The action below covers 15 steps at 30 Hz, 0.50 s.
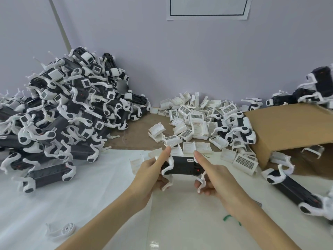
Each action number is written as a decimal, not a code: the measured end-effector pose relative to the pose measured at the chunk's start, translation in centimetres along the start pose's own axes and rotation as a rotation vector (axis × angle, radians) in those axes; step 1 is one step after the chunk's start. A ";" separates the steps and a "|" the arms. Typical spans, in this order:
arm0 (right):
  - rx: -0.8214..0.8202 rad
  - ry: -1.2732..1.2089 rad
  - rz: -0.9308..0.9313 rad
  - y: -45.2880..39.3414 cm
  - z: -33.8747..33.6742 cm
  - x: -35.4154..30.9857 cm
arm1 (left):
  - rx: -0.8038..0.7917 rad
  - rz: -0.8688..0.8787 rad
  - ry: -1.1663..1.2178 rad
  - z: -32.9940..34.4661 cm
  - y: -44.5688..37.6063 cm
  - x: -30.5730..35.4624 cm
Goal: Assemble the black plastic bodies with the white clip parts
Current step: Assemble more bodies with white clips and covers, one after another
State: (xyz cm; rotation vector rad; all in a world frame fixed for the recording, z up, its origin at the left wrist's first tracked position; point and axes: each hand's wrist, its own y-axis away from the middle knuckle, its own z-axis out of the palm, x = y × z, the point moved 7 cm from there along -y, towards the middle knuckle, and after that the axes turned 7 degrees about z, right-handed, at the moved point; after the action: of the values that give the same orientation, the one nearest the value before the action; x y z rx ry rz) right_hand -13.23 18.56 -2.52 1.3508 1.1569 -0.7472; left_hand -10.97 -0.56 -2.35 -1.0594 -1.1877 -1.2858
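Note:
A black plastic body (182, 165) with white curved legs at both ends hangs above the white table cover (90, 199), held between both hands. My left hand (153, 170) grips its left end, index finger stretched up over the top. My right hand (210, 177) grips the right end, index finger pointing along the top edge. Just behind it lies a heap of loose white clip parts (196, 120), some showing grille-patterned faces.
A big mound of black-and-white bodies (66, 105) fills the left. A tilted cardboard sheet (288, 127) lies at right with more bodies on and behind it. Another black body (295, 190) lies at right. A white wheel-shaped piece (61, 230) lies near left.

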 end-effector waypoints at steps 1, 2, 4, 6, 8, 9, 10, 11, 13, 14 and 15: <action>-0.002 -0.004 -0.017 0.0 0.0 -0.2 | -0.002 0.028 -0.002 -0.1 -0.1 0.1; -0.001 -0.010 -0.053 0.0 0.0 -0.5 | 0.002 0.064 0.000 -0.2 -0.2 0.1; -0.015 -0.032 -0.165 0.3 -0.2 -1.6 | 0.053 0.134 0.007 -0.6 -0.2 0.4; -0.075 -0.071 -0.266 0.7 -0.1 -2.4 | 0.100 0.190 0.042 -1.0 -0.2 0.9; -0.147 -0.010 -0.342 1.3 0.8 -2.6 | 0.171 0.212 0.113 -1.6 -0.2 1.1; -0.173 0.060 -0.383 1.7 1.5 -2.5 | 0.240 0.222 0.130 -2.2 -0.2 1.0; -0.186 0.129 -0.422 2.0 2.2 -2.4 | 0.326 0.228 0.135 -2.9 0.0 0.8; -0.184 0.184 -0.456 2.4 3.0 -2.2 | 0.409 0.228 0.138 -3.6 0.3 0.6; -0.157 0.258 -0.495 2.9 4.0 -1.9 | 0.507 0.242 0.146 -4.6 0.6 0.4; -0.149 0.286 -0.503 2.9 4.3 -1.8 | 0.520 0.282 0.142 -4.9 0.6 0.7; -0.151 0.317 -0.502 2.9 4.6 -1.6 | 0.518 0.342 0.120 -4.9 0.7 1.4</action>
State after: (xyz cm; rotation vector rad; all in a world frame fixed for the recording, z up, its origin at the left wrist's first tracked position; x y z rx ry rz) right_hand -10.13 14.18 -0.71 1.0834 1.8072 -0.7934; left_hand -10.19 -5.60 -1.55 -0.7473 -1.1078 -0.7108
